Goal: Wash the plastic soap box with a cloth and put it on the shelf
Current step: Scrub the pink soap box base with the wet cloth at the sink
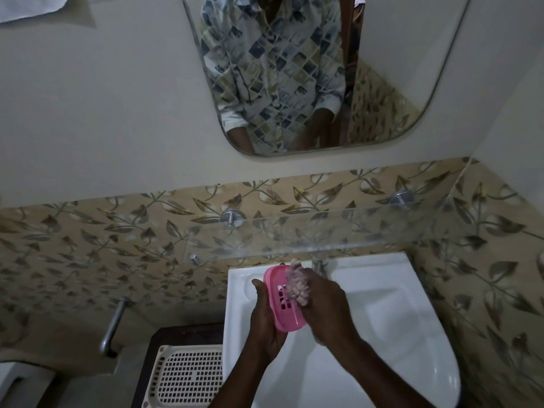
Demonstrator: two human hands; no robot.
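Observation:
A pink plastic soap box with slots in its bottom is held over the white sink. My left hand grips it from the left and below, thumb on its rim. My right hand holds a bunched pale pink cloth and presses it into the box's upper right part. A clear glass shelf on two metal wall mounts runs just above the sink, with nothing seen on it.
A tap stands behind my right hand at the back of the sink. A cream perforated plastic basket sits left of the sink. A metal pipe comes out of the tiled wall. A mirror hangs above.

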